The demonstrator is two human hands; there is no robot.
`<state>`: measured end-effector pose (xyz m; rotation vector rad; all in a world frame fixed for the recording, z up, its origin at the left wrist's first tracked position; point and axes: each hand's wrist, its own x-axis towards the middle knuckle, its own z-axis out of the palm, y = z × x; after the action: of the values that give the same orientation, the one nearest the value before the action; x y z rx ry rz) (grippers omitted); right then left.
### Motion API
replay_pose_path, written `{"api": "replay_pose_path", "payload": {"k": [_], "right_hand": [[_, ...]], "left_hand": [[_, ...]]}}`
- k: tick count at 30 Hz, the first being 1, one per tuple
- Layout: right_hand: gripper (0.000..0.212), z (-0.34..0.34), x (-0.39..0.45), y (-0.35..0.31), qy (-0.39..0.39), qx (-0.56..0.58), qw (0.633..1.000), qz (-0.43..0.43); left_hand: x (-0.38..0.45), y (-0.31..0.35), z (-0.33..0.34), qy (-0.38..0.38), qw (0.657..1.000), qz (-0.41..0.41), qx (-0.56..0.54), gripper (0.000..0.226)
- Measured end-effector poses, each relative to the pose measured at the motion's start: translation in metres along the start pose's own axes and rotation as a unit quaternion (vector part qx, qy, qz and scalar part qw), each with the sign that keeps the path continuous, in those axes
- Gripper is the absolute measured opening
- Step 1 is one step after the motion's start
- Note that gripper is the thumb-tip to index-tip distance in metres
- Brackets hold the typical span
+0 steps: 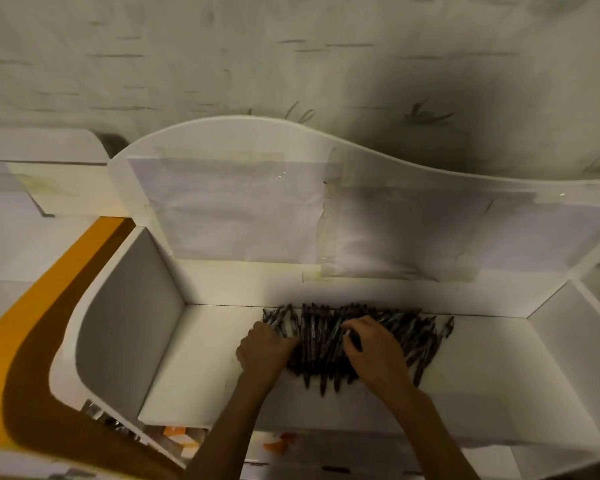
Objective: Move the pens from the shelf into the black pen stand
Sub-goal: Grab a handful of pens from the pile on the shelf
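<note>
My forearms come up from the bottom edge, which cuts them off at the elbows. Below the shelf's near lip, small orange and white shapes sit blurred in a lower compartment; I cannot tell what they are. My left hand curls at the left end of the pile of pens, fingers closed round a few of them, though my knuckles hide how many. My right hand lies just beside it on the middle of the pile, fingers bent and pinching at a pen whose pale tip shows near my fingertips. The two hands are close but not touching.

The pens are dark and heaped in an overlapping mass on the white shelf, toward its far wall; single pens are hard to separate, and those under my hands are hidden. A curved white side panel closes the shelf on the left, and an orange band runs beyond it. Pale paper sheets are taped to the back panel, with patterned wall above. The right end of the shelf is cut off by the frame. The black pen stand is nowhere in view.
</note>
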<state>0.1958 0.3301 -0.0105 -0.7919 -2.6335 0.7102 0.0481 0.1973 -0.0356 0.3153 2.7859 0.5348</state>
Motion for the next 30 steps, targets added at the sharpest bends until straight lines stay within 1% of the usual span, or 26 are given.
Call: {"api": "replay_pose_path", "payload": {"k": [2,7,10,13,15,18,20,22,24,26,28,30], "right_hand": [[0.024,0.000,0.001,-0.002,0.004,0.004,1.000,0.002],[0.026,0.000,0.001,-0.006,0.003,0.003,1.000,-0.008],[0.026,0.001,0.001,-0.007,0.000,0.002,1.000,-0.005],[0.026,0.001,0.001,-0.008,0.005,0.003,1.000,-0.005],[0.026,0.001,0.002,-0.009,0.005,0.002,1.000,-0.007],[0.025,0.001,0.003,-0.010,0.004,0.009,1.000,-0.012],[0.025,0.000,0.005,-0.012,0.007,0.013,1.000,-0.018],[0.024,0.000,0.007,-0.015,0.010,0.016,1.000,-0.022],[0.025,0.001,0.009,-0.018,0.010,0.019,1.000,-0.024],[0.025,0.002,0.011,-0.021,0.007,0.017,0.999,-0.027],[0.024,0.003,0.012,-0.023,0.005,0.013,1.000,-0.027],[0.023,0.004,0.012,-0.024,0.006,0.010,0.999,-0.030]], "left_hand": [[0.000,0.000,0.001,0.003,1.000,0.004,0.009,0.065],[0.004,-0.003,-0.003,0.007,0.999,0.022,0.024,0.035],[0.010,-0.009,-0.008,0.010,1.000,0.017,0.013,0.029],[0.011,-0.014,-0.010,0.039,0.998,0.036,0.028,0.027],[0.008,-0.016,-0.011,0.055,0.998,0.033,0.025,0.025],[0.010,-0.021,-0.009,0.044,0.998,0.034,-0.040,0.020],[0.014,-0.026,-0.010,0.030,0.991,0.046,-0.118,0.017],[0.015,-0.026,-0.015,0.017,0.971,0.067,-0.231,0.014],[0.010,-0.020,-0.025,0.003,0.928,0.082,-0.362,0.019],[0.005,-0.012,-0.035,-0.012,0.888,0.084,-0.453,0.027],[0.005,-0.007,-0.041,-0.025,0.856,0.070,-0.511,0.027],[0.008,-0.006,-0.043,-0.035,0.846,0.066,-0.528,0.027]]}}
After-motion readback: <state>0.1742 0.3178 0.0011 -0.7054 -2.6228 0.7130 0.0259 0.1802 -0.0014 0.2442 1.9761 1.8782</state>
